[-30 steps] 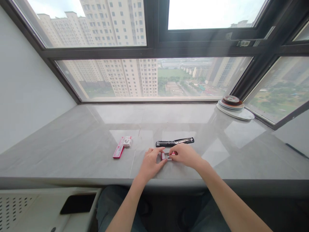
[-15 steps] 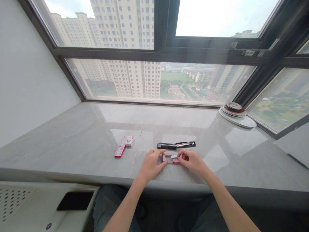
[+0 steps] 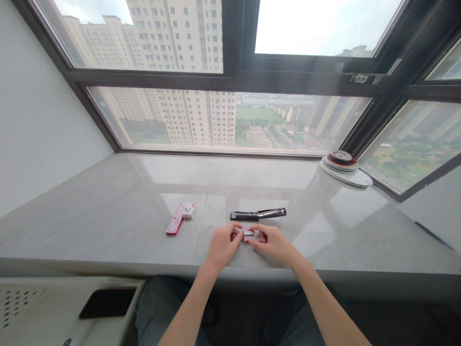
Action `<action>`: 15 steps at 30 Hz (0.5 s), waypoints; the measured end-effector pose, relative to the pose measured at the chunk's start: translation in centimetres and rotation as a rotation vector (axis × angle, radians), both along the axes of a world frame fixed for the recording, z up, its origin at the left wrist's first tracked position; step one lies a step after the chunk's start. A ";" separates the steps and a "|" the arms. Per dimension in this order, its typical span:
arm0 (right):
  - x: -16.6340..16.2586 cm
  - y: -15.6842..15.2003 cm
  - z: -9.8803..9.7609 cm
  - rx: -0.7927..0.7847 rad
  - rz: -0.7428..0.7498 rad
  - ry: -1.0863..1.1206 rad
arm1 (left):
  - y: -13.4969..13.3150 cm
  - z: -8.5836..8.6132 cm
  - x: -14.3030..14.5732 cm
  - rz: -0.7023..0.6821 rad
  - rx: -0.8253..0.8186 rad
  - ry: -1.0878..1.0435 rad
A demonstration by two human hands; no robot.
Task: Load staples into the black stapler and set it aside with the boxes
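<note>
My left hand (image 3: 224, 246) is closed, thumb and forefinger pinched at the left end of a small whitish staple strip (image 3: 248, 233). My right hand (image 3: 272, 243) closes around a small red-and-white staple box (image 3: 246, 239), with its fingers on the far side and thumb on the near side. Both hands meet low over the sill, and the fingers hide much of the box. Just beyond them lies a black stapler (image 3: 245, 216), hinged open with its metal rail showing.
Left of my hands lie red-and-white staple boxes (image 3: 175, 225), with a small white box (image 3: 188, 210) beside them. Stacked round plates or mats (image 3: 345, 177) stand at the right back by the window. A dark phone-like slab (image 3: 107, 303) rests on the white surface at lower left.
My right hand has shifted left and now grips the box, closer to my left hand. My left fingers have moved from the box to the strip. The stapler stays put.
</note>
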State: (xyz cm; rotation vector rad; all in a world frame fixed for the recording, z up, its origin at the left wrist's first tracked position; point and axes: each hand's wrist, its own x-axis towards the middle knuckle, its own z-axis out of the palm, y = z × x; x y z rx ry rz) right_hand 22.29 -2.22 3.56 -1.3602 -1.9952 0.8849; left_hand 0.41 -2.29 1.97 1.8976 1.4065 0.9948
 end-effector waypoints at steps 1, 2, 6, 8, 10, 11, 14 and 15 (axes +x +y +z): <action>-0.3 -0.1 0.0 0.007 -0.010 -0.001 | -0.1 0.2 -0.1 -0.011 -0.012 -0.013; -0.6 -0.1 0.1 0.010 -0.025 -0.003 | -0.1 0.5 -0.3 -0.030 -0.027 -0.028; -1.0 -0.2 0.0 0.001 -0.082 -0.012 | -0.2 1.5 -0.9 -0.165 -0.106 -0.082; -1.1 -0.1 0.0 0.004 -0.087 -0.021 | 0.0 1.7 -1.1 -0.213 -0.122 -0.080; -1.3 -0.1 -0.1 0.004 -0.083 -0.026 | 0.5 1.5 -1.2 -0.208 -0.096 -0.042; -1.3 -0.2 -0.2 0.005 -0.082 -0.028 | 1.0 1.4 -1.3 -0.169 -0.057 -0.005; -1.3 -0.2 -0.3 0.038 -0.108 -0.034 | 3.1 0.9 -1.6 0.067 0.128 0.135; -1.3 -0.1 -0.3 0.061 -0.122 -0.036 | 3.9 0.7 -1.6 0.140 0.173 0.179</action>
